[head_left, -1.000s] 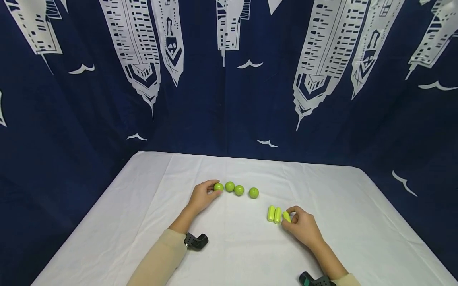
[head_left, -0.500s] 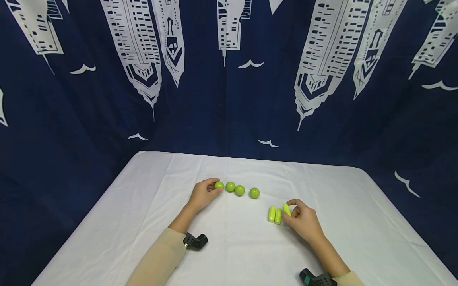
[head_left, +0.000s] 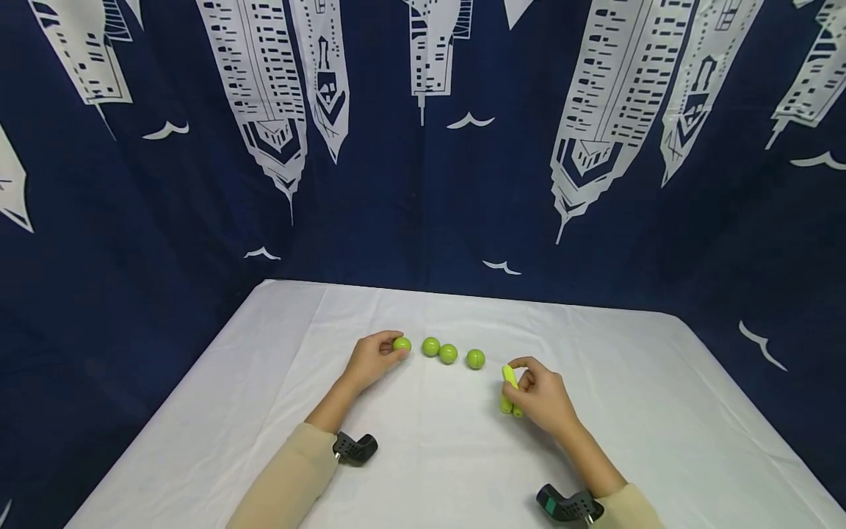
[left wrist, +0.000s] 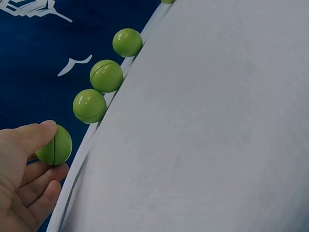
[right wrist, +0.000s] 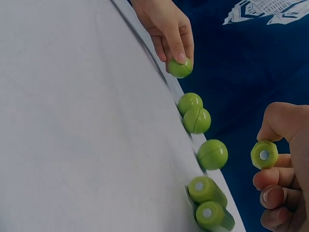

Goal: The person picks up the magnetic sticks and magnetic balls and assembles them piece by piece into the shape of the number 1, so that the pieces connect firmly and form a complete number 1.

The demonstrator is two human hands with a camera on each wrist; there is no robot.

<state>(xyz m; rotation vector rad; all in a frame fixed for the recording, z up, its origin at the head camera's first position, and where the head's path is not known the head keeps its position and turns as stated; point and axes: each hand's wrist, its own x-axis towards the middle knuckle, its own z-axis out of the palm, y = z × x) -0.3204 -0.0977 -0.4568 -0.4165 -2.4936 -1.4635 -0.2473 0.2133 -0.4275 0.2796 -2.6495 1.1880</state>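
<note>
My left hand (head_left: 371, 363) pinches a glossy green ball (left wrist: 57, 146) with a dark seam line between thumb and fingers, at the left end of a row. To its right on the white cloth sit more such balls, two side by side (left wrist: 106, 76) and one (head_left: 475, 359) a little apart. Between thumb and fingertips, my right hand (head_left: 543, 400) grips a yellow-green faceted cylinder (right wrist: 264, 154) with a pale round spot on its end. In the head view it overlaps two matching cylinders (right wrist: 206, 188) that lie side by side on the cloth, partly hidden behind the hand.
A white cloth covers the table (head_left: 423, 470), whose far edge lies behind the balls. Beyond it hangs a dark blue curtain (head_left: 423, 198) with white building and bird prints. Both wrists carry black camera mounts (head_left: 355, 450).
The right hand has lifted its cylinder from the cloth and carried it left, over the other two. The left hand has drawn its ball slightly left, away from the row.
</note>
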